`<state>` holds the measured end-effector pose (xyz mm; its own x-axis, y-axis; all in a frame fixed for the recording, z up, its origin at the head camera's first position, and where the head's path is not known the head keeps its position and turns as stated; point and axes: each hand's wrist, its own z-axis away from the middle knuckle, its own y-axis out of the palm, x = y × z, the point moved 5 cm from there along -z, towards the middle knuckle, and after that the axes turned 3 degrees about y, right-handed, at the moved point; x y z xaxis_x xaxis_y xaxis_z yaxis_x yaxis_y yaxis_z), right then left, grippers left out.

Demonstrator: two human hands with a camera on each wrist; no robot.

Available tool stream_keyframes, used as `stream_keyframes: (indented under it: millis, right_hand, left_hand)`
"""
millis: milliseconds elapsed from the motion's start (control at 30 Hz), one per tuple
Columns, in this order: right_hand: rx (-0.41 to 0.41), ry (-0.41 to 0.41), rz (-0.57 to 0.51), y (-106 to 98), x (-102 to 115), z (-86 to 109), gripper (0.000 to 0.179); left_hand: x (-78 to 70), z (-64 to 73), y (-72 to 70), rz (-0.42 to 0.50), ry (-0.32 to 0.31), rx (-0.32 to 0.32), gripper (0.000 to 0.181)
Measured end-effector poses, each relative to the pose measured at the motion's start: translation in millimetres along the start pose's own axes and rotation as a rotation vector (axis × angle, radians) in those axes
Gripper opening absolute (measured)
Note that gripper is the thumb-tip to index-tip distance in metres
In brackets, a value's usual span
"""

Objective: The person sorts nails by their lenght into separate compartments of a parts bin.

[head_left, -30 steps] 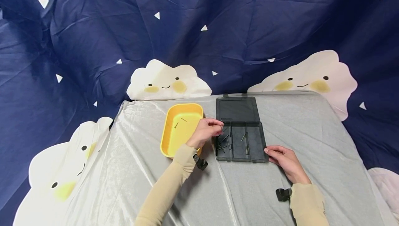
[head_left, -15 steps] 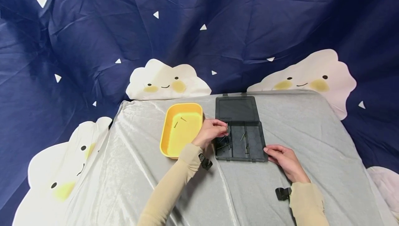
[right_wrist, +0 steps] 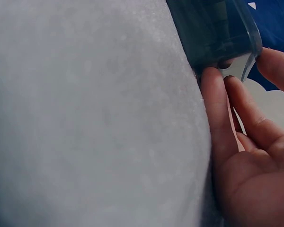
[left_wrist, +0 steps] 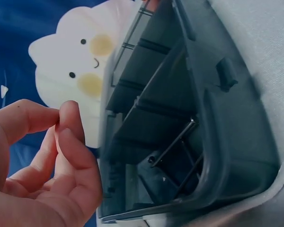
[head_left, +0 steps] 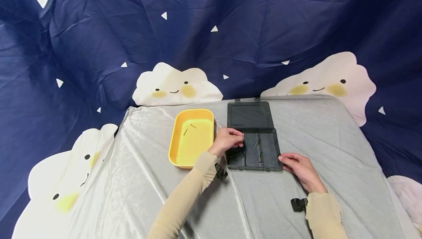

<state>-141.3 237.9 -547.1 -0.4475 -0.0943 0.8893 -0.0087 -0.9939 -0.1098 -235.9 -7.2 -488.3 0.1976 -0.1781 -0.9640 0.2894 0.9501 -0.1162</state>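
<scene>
Over the left part of the dark case [head_left: 270, 147], in the head view, the left hand [head_left: 226, 139] pinches a thin metal fastener [head_left: 243, 135] between its fingers. Beside it stands the yellow tray [head_left: 197, 149], two fasteners [head_left: 193, 126] inside; the case's lid [head_left: 250, 114] lies folded back. Cloth-covered counter [head_left: 324, 133] stretches rightward from the case.

In the left wrist view, joined fingertips [left_wrist: 70, 111] hang just beside the rim; dividers [left_wrist: 163, 90] rise among the compartments.

In the right wrist view, the right hand [right_wrist: 255, 146] grips the case's corner.

Left compartment [head_left: 233, 163] partly behind left hand [head_left: 228, 140].
</scene>
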Motion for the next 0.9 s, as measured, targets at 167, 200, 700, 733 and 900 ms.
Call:
stream_keyframes:
  millis: [167, 200, 700, 733, 900]
  right_hand:
    - [-0.002, 0.001, 0.001, 0, 0, 0.1, 0.061]
    - [-0.002, 0.001, 0.002, 0, 0, 0.1, 0.062]
    - [0.001, -0.004, -0.012, -1, -1, -0.9, 0.063]
    - [0.001, -0.004, -0.012, -1, -2, -1.0, 0.063]
    - [0.000, -0.007, -0.012, -1, -2, -1.5, 0.062]
  left_hand:
    - [3.0, -2.0, 3.7, -0.030, 0.004, -0.013, 0.024]
    - [3.2, -2.2, 4.4, -0.035, 0.005, -0.015, 0.024]
    - [17.7, -7.8, 15.4, -0.108, -0.007, -0.034, 0.012]
    - [18.4, -8.3, 15.9, -0.110, -0.009, -0.037, 0.012]
    - [19.5, -9.3, 18.0, -0.133, -0.005, -0.052, 0.007]
